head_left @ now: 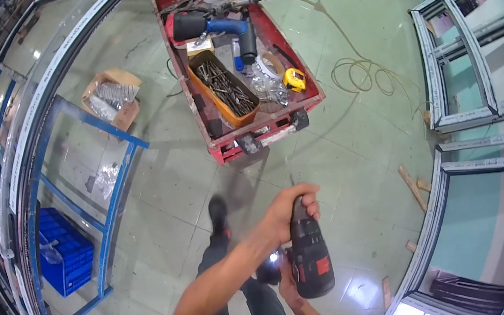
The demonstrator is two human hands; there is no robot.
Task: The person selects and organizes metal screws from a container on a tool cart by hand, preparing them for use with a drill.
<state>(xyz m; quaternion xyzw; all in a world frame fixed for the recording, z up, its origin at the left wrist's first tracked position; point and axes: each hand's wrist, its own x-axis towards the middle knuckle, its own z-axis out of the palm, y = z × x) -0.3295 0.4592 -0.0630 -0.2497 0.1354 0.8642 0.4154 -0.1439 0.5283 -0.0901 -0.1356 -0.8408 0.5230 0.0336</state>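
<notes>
A black cordless drill (310,249) with red patches is held in front of my body, its thin bit pointing away from me. My left hand (296,208) is closed around the chuck at the drill's front. Below, my right hand (287,281) grips the handle, its fingers partly hidden by the drill body. The drill's small light shines beside the handle. Ahead stands a red tool cart (203,109) carrying an orange bin (238,119) of screws, a yellow tape measure (294,80), a tape roll (271,64) and a blue-and-black power tool (227,27).
A cardboard box (125,118) with plastic-wrapped parts lies left of the cart. Nearer stand a blue metal frame (104,227) and a blue crate (65,251). Window frames (446,185) line the right side. A coiled hose (359,74) lies on the floor beyond the cart.
</notes>
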